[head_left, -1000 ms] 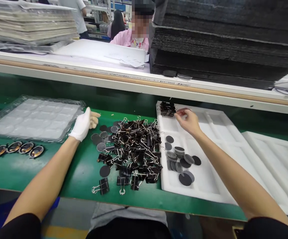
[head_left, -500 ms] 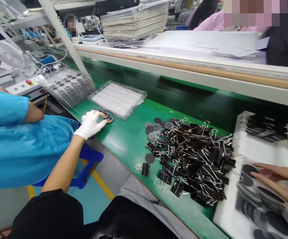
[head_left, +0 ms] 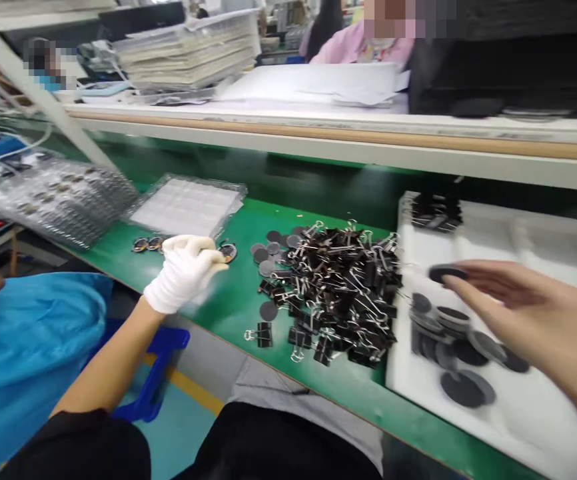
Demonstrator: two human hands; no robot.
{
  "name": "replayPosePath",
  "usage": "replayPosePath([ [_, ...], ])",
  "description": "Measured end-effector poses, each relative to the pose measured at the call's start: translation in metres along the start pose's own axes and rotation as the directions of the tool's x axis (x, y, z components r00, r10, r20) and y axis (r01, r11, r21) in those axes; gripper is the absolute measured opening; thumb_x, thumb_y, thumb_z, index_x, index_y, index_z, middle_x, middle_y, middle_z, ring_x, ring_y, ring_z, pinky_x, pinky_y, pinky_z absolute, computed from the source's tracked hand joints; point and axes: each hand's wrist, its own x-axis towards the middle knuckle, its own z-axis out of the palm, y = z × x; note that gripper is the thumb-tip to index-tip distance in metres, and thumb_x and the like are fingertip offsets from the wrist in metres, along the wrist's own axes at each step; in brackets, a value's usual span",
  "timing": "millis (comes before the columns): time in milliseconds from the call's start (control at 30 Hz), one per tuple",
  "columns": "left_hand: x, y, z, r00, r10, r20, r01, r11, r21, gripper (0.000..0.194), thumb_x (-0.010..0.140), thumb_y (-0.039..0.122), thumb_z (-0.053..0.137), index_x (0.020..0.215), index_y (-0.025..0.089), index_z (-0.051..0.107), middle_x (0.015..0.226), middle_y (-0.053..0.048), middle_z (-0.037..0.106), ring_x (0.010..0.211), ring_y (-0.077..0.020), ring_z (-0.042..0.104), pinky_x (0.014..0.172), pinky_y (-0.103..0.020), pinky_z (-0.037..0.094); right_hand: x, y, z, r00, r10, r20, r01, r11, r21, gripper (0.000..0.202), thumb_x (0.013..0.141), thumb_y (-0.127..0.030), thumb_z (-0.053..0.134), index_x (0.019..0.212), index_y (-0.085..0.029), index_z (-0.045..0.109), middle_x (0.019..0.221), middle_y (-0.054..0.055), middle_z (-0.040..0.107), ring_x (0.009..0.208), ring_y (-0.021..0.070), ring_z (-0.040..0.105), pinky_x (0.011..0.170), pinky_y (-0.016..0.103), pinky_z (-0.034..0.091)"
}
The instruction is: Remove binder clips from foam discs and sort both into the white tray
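My left hand [head_left: 186, 275], in a white glove, is closed, its fingertips pinching a small round part [head_left: 228, 253] with a shiny metal rim and coppery middle. Similar round parts [head_left: 140, 245] lie on the green bench just left of the glove. My bare right hand [head_left: 511, 297] grips a black disc [head_left: 446, 273] between thumb and fingers, above a white tray [head_left: 528, 413]. Below that hand, several dark and grey discs [head_left: 463, 389] lie loose and stacked in the tray. Between my hands spreads a heap of black binder clips [head_left: 338, 287], with flat grey discs [head_left: 267, 268] along its left side.
A clear plastic tray with white lining [head_left: 183, 207] lies behind my left hand. Stacked clear trays [head_left: 68, 200] stand at the far left. A shelf edge [head_left: 318, 143] runs across above the bench. A person in blue [head_left: 43, 360] is close on my left.
The view has swung right. My left hand has moved right, carrying a round part away from the row. My right hand has risen from the disc pile with a black disc.
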Motion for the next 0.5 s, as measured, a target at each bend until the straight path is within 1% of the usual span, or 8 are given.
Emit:
replayPosePath([
  [67, 0.038, 0.044, -0.011, 0.976, 0.197, -0.095, -0.203, 0.978, -0.054, 0.023, 0.1, 0.044, 0.064, 0.09, 0.027, 0.074, 0.102, -0.004, 0.072, 0.098, -0.0219, 0.06, 0.091, -0.04, 0.032, -0.012, -0.054, 0.008, 0.978, -0.209, -0.008, 0.208, 0.965, 0.159, 0.014, 0.094, -0.043, 0.071, 0.107, -0.048, 0.075, 0.103, 0.001, 0.078, 0.09, 0.031, 0.076, 0.083, 0.059, 0.065],
  [133, 0.073, 0.086, -0.02, 0.907, 0.357, -0.224, -0.378, 0.924, -0.059, 0.021, 0.1, 0.042, 0.065, 0.087, 0.027, 0.072, 0.097, -0.001, 0.072, 0.095, -0.0208, 0.057, 0.086, -0.04, 0.029, -0.021, -0.085, 0.02, 0.924, -0.381, -0.028, 0.377, 0.898, 0.229, 0.024, 0.095, -0.029, 0.071, 0.108, -0.048, 0.078, 0.113, -0.003, 0.077, 0.097, 0.0284, 0.077, 0.083, 0.055, 0.067],
  [233, 0.108, 0.133, -0.026, 0.794, 0.473, -0.382, -0.535, 0.842, -0.07, 0.022, 0.101, 0.042, 0.064, 0.087, 0.027, 0.07, 0.093, 0.001, 0.073, 0.093, -0.0199, 0.055, 0.083, -0.039, 0.029, -0.029, -0.089, 0.037, 0.875, -0.477, -0.089, 0.484, 0.847, 0.22, 0.04, 0.095, -0.016, 0.069, 0.117, -0.048, 0.077, 0.121, -0.004, 0.076, 0.098, 0.0259, 0.077, 0.08, 0.051, 0.068],
  [300, 0.119, 0.151, -0.023, 0.76, 0.495, -0.422, -0.58, 0.809, -0.096, 0.023, 0.103, 0.039, 0.061, 0.086, 0.027, 0.07, 0.093, 0.002, 0.074, 0.092, -0.0188, 0.056, 0.082, -0.039, 0.029, -0.033, -0.078, 0.043, 0.863, -0.492, -0.11, 0.504, 0.839, 0.203, 0.046, 0.095, -0.012, 0.067, 0.122, -0.047, 0.076, 0.124, -0.003, 0.075, 0.1, 0.0261, 0.076, 0.081, 0.052, 0.068],
  [333, 0.121, 0.157, -0.02, 0.76, 0.498, -0.417, -0.591, 0.796, -0.126, 0.023, 0.104, 0.038, 0.059, 0.086, 0.027, 0.07, 0.093, 0.003, 0.074, 0.091, -0.0182, 0.057, 0.081, -0.039, 0.03, -0.035, -0.072, 0.045, 0.861, -0.497, -0.107, 0.508, 0.836, 0.206, 0.048, 0.094, -0.011, 0.066, 0.123, -0.047, 0.075, 0.124, -0.002, 0.075, 0.102, 0.0265, 0.076, 0.082, 0.053, 0.067],
  [400, 0.122, 0.164, -0.014, 0.792, 0.496, -0.356, -0.589, 0.774, -0.23, 0.024, 0.104, 0.037, 0.057, 0.085, 0.028, 0.069, 0.094, 0.003, 0.075, 0.088, -0.0174, 0.058, 0.076, -0.039, 0.028, -0.037, -0.064, 0.047, 0.87, -0.485, -0.088, 0.491, 0.837, 0.24, 0.049, 0.091, -0.01, 0.065, 0.122, -0.047, 0.076, 0.124, 0.0, 0.075, 0.105, 0.0276, 0.075, 0.085, 0.056, 0.066],
  [467, 0.12, 0.169, -0.009, 0.832, 0.502, -0.237, -0.555, 0.752, -0.356, 0.022, 0.102, 0.035, 0.056, 0.085, 0.03, 0.07, 0.094, 0.003, 0.076, 0.084, -0.0169, 0.058, 0.07, -0.039, 0.025, -0.037, -0.062, 0.049, 0.912, -0.406, -0.065, 0.404, 0.854, 0.328, 0.041, 0.089, -0.015, 0.068, 0.114, -0.045, 0.079, 0.126, 0.002, 0.073, 0.108, 0.0289, 0.073, 0.087, 0.057, 0.066],
  [500, 0.12, 0.171, -0.008, 0.84, 0.515, -0.17, -0.535, 0.737, -0.414, 0.021, 0.101, 0.033, 0.055, 0.087, 0.031, 0.07, 0.094, 0.003, 0.076, 0.082, -0.0166, 0.058, 0.069, -0.039, 0.024, -0.037, -0.062, 0.049, 0.947, -0.317, -0.044, 0.307, 0.864, 0.399, 0.034, 0.088, -0.019, 0.07, 0.11, -0.043, 0.08, 0.129, 0.004, 0.071, 0.11, 0.029, 0.072, 0.088, 0.056, 0.066],
])
